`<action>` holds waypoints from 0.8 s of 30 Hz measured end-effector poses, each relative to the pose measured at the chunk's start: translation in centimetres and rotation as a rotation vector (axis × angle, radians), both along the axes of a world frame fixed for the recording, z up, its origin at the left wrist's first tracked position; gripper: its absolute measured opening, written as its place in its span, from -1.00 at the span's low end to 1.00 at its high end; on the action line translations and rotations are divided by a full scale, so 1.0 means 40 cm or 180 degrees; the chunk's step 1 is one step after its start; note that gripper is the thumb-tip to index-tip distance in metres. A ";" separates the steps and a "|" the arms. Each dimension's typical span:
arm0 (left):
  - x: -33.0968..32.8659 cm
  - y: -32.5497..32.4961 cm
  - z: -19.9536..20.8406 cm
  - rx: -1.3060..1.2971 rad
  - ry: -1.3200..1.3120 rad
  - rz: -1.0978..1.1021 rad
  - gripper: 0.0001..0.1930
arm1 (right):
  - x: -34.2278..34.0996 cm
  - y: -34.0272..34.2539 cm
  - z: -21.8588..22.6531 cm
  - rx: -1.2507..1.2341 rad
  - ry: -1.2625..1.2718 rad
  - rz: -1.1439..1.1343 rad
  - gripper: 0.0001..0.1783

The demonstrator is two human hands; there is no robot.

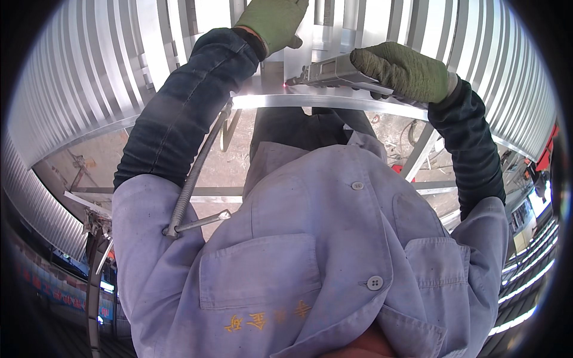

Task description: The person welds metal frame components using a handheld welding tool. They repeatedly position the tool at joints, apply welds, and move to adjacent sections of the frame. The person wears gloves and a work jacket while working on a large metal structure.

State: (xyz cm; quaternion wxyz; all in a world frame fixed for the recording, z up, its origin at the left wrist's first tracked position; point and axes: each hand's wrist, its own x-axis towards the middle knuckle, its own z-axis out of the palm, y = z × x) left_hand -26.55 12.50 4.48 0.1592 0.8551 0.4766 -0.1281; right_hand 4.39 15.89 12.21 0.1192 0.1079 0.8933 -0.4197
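Note:
My right hand (412,73), in a dark green work glove, is wrapped round a grey handheld laser welding gun (337,71). The gun points left, and a small red light glows at its nozzle tip against the bright metal workpiece (298,62). Further up and to the left, my left hand (271,25), in a lighter green glove, rests at the metal strips with its thumb spread from the fingers. The picture's upper edge cuts off some of its fingertips. A smooth metal edge bar (334,102) runs across in front of me, just below the nozzle.
A clamp's threaded screw with a crossbar handle (194,176) hangs by my left arm. Shiny parallel metal strips (107,59) spread to both sides. Beneath are frame bars (424,149) and a littered concrete floor (224,167), with cables at right.

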 end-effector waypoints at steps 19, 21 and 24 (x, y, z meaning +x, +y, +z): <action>-0.245 -0.157 -0.032 0.1139 -0.1968 0.2446 -0.48 | -0.097 0.030 0.083 -0.2184 -0.1538 -0.1652 0.20; -0.330 -0.276 -0.053 0.1397 -0.1394 0.3114 -0.50 | -0.105 0.038 0.079 -0.2349 -0.1380 -0.1511 0.20; -0.370 -0.424 -0.065 0.1579 -0.0678 0.3478 -0.58 | -0.103 0.041 0.065 -0.2283 -0.1233 -0.1362 0.20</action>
